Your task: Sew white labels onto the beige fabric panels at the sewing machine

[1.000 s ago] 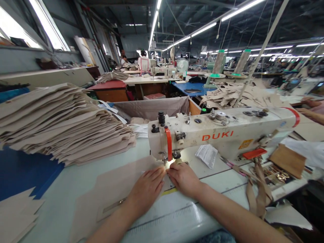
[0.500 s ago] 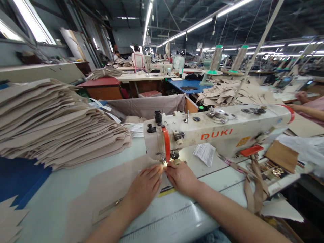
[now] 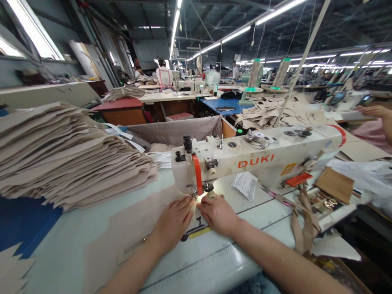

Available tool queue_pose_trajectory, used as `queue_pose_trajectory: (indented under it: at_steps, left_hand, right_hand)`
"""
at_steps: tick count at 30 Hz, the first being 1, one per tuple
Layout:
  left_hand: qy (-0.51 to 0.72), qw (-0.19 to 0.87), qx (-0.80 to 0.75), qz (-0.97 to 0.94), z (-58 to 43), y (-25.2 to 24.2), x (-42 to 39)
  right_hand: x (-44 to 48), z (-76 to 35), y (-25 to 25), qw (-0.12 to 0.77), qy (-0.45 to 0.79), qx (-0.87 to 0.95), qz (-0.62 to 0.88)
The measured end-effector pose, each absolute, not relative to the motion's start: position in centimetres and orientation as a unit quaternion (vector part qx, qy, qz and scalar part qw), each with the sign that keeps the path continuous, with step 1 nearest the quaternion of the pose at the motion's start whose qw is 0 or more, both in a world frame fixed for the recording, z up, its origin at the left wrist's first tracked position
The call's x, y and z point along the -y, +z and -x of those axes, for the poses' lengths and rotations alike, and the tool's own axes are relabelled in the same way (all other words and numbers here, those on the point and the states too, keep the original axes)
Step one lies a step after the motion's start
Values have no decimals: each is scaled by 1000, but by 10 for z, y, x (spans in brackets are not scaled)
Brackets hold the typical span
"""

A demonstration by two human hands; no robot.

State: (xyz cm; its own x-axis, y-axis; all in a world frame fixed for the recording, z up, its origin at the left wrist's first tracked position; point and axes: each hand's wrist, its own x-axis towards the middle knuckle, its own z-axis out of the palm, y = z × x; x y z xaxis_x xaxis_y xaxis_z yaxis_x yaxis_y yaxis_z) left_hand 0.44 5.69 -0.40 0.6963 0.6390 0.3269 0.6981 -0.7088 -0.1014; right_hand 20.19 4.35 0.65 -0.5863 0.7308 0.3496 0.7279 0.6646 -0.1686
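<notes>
A cream sewing machine (image 3: 260, 159) marked DUKI stands on the pale table (image 3: 70, 228). A flat beige fabric piece (image 3: 131, 224) lies on the table and runs under the needle. My left hand (image 3: 173, 222) rests flat on that piece, fingers stretched toward the lit needle area. My right hand (image 3: 219, 214) lies beside it, fingers curled down against the fabric edge right at the presser foot. The two hands nearly touch. The fingertips of the right hand are partly hidden.
A tall stack of cut beige pieces (image 3: 67, 155) fills the left of the table. A fabric-lined bin (image 3: 180, 128) sits behind the machine. Straps and brown pieces (image 3: 333, 183) lie at the right. Another person's arm (image 3: 378, 116) shows at the far right.
The fabric piece has fed a little further away under the needle, uncovering dark and yellow marks on the table between my hands. Both hands stay at the presser foot.
</notes>
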Motion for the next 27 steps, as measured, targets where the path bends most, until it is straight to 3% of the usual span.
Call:
queue_pose_trajectory:
  at_steps: [8, 13, 20, 27]
  left_hand:
    - [-135, 66, 393, 907, -2, -2, -58]
    - [-112, 52, 400, 908, 16, -1, -16]
    - [-172, 159, 515, 825, 48, 25, 55]
    - [-16, 105, 449, 887, 100, -27, 111]
  right_hand:
    - [-39, -205, 3, 206, -2, 886, 415]
    - [-35, -207, -2, 266, -10, 879, 396]
    - [-31, -212, -9, 317, 20, 883, 344]
    - [-31, -216, -14, 326, -24, 891, 316]
